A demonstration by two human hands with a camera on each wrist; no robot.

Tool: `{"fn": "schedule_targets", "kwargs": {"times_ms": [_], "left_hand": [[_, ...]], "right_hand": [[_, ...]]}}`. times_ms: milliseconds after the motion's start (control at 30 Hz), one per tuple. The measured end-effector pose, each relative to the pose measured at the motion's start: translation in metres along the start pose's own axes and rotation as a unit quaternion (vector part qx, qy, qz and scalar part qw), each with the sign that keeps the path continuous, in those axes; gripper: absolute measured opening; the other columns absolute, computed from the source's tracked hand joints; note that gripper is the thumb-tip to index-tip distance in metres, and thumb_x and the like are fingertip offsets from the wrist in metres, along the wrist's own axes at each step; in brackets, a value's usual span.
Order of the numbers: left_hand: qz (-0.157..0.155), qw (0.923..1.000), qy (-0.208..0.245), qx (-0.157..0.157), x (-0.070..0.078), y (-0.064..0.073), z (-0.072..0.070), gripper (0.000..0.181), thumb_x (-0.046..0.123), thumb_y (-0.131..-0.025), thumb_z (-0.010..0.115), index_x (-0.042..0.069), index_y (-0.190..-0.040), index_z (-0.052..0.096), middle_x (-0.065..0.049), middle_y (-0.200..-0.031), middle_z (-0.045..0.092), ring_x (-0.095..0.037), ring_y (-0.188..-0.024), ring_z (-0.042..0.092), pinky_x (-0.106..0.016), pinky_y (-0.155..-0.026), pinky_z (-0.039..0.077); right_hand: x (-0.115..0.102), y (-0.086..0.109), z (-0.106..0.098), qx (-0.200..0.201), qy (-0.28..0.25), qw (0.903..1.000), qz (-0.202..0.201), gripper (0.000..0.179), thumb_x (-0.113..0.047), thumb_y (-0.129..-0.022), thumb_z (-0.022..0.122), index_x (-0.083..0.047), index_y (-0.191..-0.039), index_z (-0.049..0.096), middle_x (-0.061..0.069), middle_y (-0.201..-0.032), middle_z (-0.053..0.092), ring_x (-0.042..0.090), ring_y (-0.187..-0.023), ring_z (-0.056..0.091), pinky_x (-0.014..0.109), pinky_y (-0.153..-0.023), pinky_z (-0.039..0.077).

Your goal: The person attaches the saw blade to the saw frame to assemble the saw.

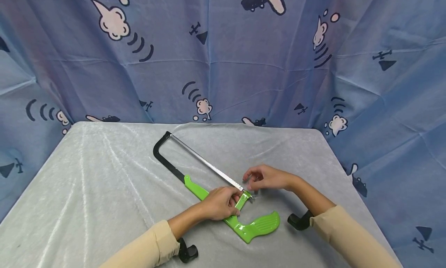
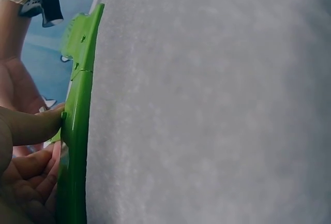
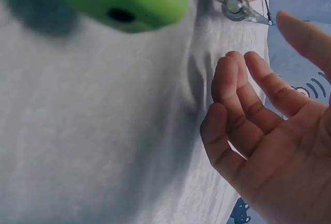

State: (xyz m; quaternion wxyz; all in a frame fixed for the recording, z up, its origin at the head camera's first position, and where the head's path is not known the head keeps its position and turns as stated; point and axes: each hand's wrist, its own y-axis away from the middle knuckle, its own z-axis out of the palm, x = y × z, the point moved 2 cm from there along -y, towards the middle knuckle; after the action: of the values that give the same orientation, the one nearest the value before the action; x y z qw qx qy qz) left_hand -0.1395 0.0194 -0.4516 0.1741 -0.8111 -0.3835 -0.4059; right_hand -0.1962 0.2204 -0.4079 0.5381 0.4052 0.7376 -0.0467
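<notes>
A hacksaw [image 1: 196, 189] with a green and black frame lies at a slant on the table, its green handle [image 1: 265, 224] toward the right front. Along its far side runs the silver blade [image 1: 205, 161]. My left hand [image 1: 219, 203] grips the green frame near the blade's handle end, and in the left wrist view the thumb presses against the green bar [image 2: 77, 110]. A metal wing nut [image 3: 235, 8] sticks out at that end. Just beyond it hovers my right hand [image 1: 270, 178], fingers loosely bent and apart from the saw, with nothing held.
Pale grey cloth covers the table [image 1: 104, 206]. Behind it and at both sides hangs a blue patterned curtain [image 1: 237, 82]. Each wrist carries a black camera mount, the left one [image 1: 188, 252] low beside the sleeve and the right one [image 1: 300, 221] beyond the saw handle.
</notes>
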Motion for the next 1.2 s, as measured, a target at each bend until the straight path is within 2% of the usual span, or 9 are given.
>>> {"fn": "schedule_targets", "kwargs": {"times_ms": [300,867,1000,1200], "left_hand": [[-0.008,1.0,0.005,0.001,0.0,0.0,0.001,0.04,0.009,-0.077,0.084,0.005,-0.113,0.065,0.01,-0.084,0.06,0.004,-0.071,0.055,-0.02,-0.074,0.044],[0.005,1.0,-0.002,0.004,0.0,0.001,0.0,0.039,0.009,-0.077,0.084,0.006,-0.112,0.066,0.009,-0.083,0.06,0.005,-0.07,0.054,-0.019,-0.073,0.043],[0.01,0.9999,-0.006,0.008,-0.001,0.001,0.0,0.039,0.009,-0.077,0.085,0.006,-0.111,0.066,0.01,-0.082,0.06,0.005,-0.069,0.054,-0.02,-0.074,0.043],[0.009,0.9999,-0.006,0.009,-0.001,0.001,0.001,0.039,0.01,-0.077,0.085,0.006,-0.111,0.066,0.009,-0.083,0.06,0.005,-0.07,0.054,-0.02,-0.075,0.043]], "right_hand": [[0.009,0.006,0.004,-0.029,-0.021,0.9993,0.01,0.039,-0.013,-0.091,0.069,0.008,-0.122,0.057,0.008,-0.094,0.067,0.018,-0.082,0.06,0.031,-0.072,0.049],[0.012,0.009,0.003,-0.02,-0.018,0.9996,0.011,0.039,-0.011,-0.088,0.07,0.009,-0.119,0.057,0.01,-0.094,0.065,0.016,-0.081,0.061,0.03,-0.071,0.05],[0.015,0.008,0.004,-0.013,-0.008,0.9999,0.006,0.029,-0.008,-0.086,0.071,0.008,-0.109,0.061,0.008,-0.09,0.065,0.016,-0.08,0.059,0.029,-0.069,0.05],[0.014,0.008,0.004,-0.017,0.017,0.9997,0.0,0.008,-0.004,-0.086,0.07,0.003,-0.089,0.068,0.003,-0.078,0.064,0.01,-0.068,0.054,0.023,-0.063,0.045]]}}
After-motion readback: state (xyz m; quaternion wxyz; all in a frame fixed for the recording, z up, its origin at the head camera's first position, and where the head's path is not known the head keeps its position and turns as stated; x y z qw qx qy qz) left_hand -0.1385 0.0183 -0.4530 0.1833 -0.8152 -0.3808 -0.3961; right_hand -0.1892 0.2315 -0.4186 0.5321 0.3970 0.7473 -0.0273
